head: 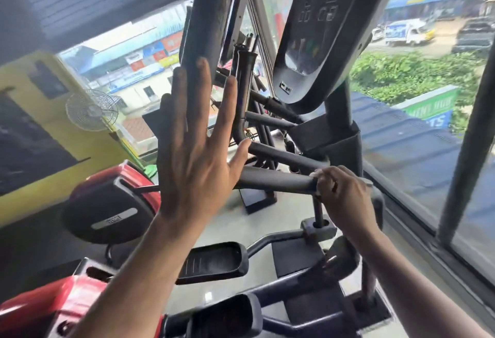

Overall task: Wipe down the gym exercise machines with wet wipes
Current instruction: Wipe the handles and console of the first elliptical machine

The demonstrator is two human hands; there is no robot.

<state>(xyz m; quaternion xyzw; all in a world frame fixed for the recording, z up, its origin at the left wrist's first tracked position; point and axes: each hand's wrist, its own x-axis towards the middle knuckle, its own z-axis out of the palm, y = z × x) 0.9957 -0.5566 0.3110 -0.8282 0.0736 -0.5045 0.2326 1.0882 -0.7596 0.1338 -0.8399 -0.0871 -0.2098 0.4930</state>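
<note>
Left hand point(195, 150) raised at centre, fingers spread, in front of the upright handlebar point(206, 29). To its right, the horizontal grip bar point(278, 179) runs across; the right hand point(345, 198) wraps its right end, with a wet wipe point(317, 174) between fingers and bar. Above the bar, the console point(318, 29) sits atop the centre post point(340, 112). Below the hands, the near pedal point(214, 261); at left, the flywheel housing point(107, 211). The window frame point(466, 134) borders the machine on the right; a wall fan point(91, 112) lies left, behind.
</note>
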